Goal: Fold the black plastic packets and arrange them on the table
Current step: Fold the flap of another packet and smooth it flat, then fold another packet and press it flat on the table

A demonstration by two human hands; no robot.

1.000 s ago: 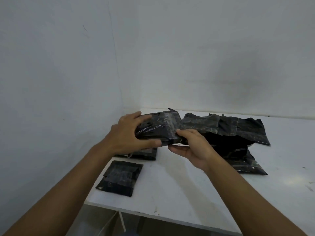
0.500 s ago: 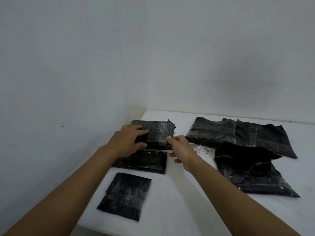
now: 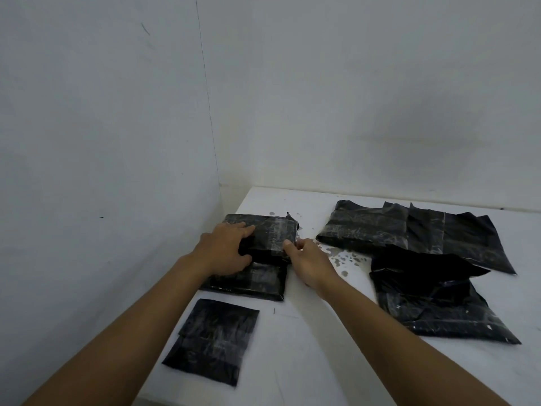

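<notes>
A folded black plastic packet lies at the far left of the white table, near the wall. My left hand holds its left side, fingers on top and thumb at its near edge. My right hand pinches its right near corner. Just nearer lies a second folded packet, partly under my left hand. A third folded packet lies closest to me by the table's front edge. Several unfolded black packets overlap in a loose pile on the right.
A grey wall runs close along the table's left side and another behind it. Small dark chipped spots mark the tabletop between the folded packets and the pile. The table's front edge runs along the bottom of the view.
The folded packet, held in the air a second ago, has been lowered to the table at the far left. Both hands followed it and stay on it.
</notes>
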